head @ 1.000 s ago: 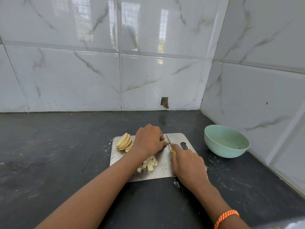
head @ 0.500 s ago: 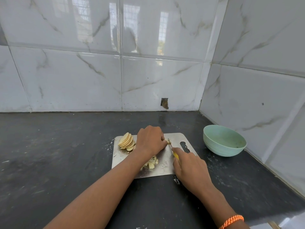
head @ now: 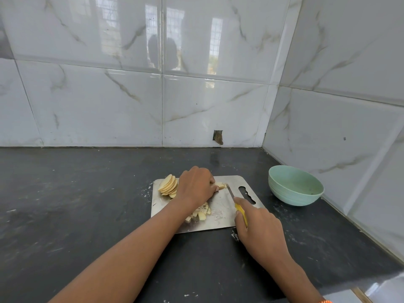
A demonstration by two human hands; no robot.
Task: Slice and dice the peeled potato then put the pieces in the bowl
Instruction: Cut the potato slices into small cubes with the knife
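Dicing continues: the left hand point(head: 196, 186) still pinches potato strips point(head: 220, 185), the right hand point(head: 260, 232) grips the knife point(head: 235, 200), now drawn back; cubes point(head: 201, 213) under the left wrist, bowl point(head: 295, 185) waiting beyond the right hand.

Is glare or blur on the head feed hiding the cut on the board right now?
Head view: window glare falls only on the glossy marble wall tiles; the steel cutting board shows a dull sheen, and the potato strips and thin knife blade read clearly. Wide-angle bending at the edges; the left hand hides part of the potato.
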